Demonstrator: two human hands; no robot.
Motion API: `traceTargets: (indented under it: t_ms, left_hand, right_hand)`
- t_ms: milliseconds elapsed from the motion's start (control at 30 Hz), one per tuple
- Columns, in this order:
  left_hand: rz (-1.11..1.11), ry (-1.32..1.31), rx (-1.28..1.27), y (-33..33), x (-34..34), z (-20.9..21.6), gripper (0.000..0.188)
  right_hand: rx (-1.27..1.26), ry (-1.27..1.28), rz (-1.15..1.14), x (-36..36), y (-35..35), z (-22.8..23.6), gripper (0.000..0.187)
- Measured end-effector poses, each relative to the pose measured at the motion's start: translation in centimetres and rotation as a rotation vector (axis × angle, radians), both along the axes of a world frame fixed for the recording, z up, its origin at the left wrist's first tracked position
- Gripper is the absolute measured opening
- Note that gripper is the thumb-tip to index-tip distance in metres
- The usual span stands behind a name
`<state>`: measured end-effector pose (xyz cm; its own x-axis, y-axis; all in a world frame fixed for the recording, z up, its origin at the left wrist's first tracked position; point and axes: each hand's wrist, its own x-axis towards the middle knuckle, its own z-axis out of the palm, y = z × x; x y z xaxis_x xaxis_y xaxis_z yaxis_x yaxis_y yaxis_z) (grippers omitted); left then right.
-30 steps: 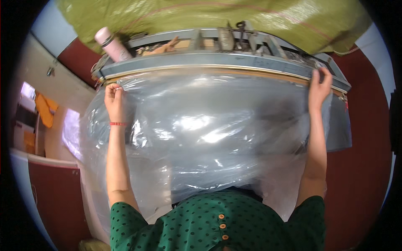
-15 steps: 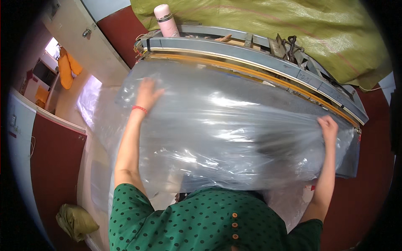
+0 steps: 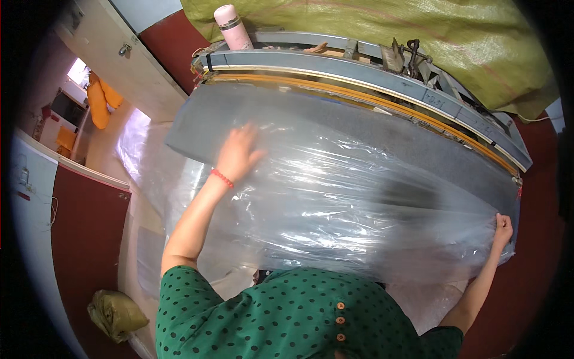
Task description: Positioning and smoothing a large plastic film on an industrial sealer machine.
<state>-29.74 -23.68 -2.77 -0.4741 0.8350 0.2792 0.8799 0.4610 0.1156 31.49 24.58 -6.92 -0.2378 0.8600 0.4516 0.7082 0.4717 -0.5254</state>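
Observation:
A large clear plastic sheet [image 3: 311, 197] lies in creases over a grey padded work surface [image 3: 221, 107]. My right hand [image 3: 503, 230] pinches the sheet at the right end, and folds run taut toward it from the middle. On the left, my left hand [image 3: 239, 152], slightly blurred, lies over the sheet with its fingers spread. A red beaded bracelet [image 3: 222, 178] circles that wrist. The sheet's far edge slants across the surface, leaving a strip of grey bare behind it.
A long metal sealing bar [image 3: 335, 66] with an orange strip [image 3: 359, 99] runs along the back. Behind it stand a pink bottle [image 3: 233, 29] and a green woven tarp [image 3: 388, 24]. More plastic hangs at the left, near an open door [image 3: 119, 54]. A tied sack [image 3: 116, 314] sits lower left.
My right hand has drawn the sheet's corner toward me and to the right. My left hand has shifted right and slightly nearer. More of the grey surface shows at the back and left.

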Motion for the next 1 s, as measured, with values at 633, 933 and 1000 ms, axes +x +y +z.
traceTargets:
  t_ms: [633,933,1000]
  left_hand:
    - [0.326,0.054,0.401,6.6,-11.1,-3.9,0.015]
    - [0.577,-0.350,1.014,10.2,-18.4,-5.7,0.014]
    - [0.592,-0.384,0.998,10.9,-18.4,-4.7,0.014]
  right_hand:
    - [0.024,0.166,-0.139,-2.4,3.3,-0.4,0.027]
    - [0.121,0.535,-0.091,-13.7,11.6,-2.8,0.019]
    - [0.104,0.582,-0.101,-15.9,10.3,-1.7,0.016]
